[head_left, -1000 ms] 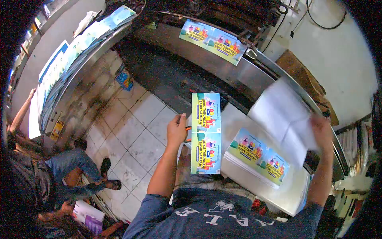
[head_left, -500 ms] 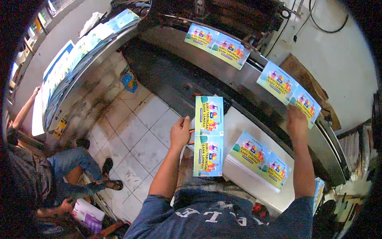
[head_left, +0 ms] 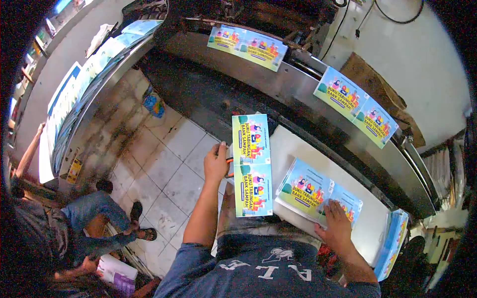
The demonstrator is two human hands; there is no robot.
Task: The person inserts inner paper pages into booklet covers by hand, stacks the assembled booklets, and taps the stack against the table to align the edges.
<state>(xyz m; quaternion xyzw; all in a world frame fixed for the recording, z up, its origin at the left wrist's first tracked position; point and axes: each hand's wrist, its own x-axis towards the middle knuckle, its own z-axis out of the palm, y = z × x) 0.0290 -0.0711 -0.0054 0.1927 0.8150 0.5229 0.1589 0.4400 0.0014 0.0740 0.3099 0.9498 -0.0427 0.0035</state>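
Observation:
My left hand [head_left: 215, 163] is closed at the left edge of an upright-turned printed sheet [head_left: 252, 191] with a yellow and blue cover design. An orange loop handle [head_left: 229, 168] shows between hand and sheet; what the fingers grip is hidden. My right hand [head_left: 338, 224] lies with fingers stretched out on the right part of a stack of the same printed sheets [head_left: 303, 191], which rests on a white tabletop [head_left: 298, 144].
Two matching sheets, one left [head_left: 247, 45] and one right [head_left: 355, 104], lie on the long metal machine bed [head_left: 298, 79]. Another stack [head_left: 392, 243] stands at the table's right end. At left, a seated person [head_left: 99, 203] is near a bench of piled sheets [head_left: 94, 79].
My right hand has come down from the right-hand sheet on the machine bed to the stack on the table. The view has shifted slightly; my left hand keeps its place beside the upright-turned sheet.

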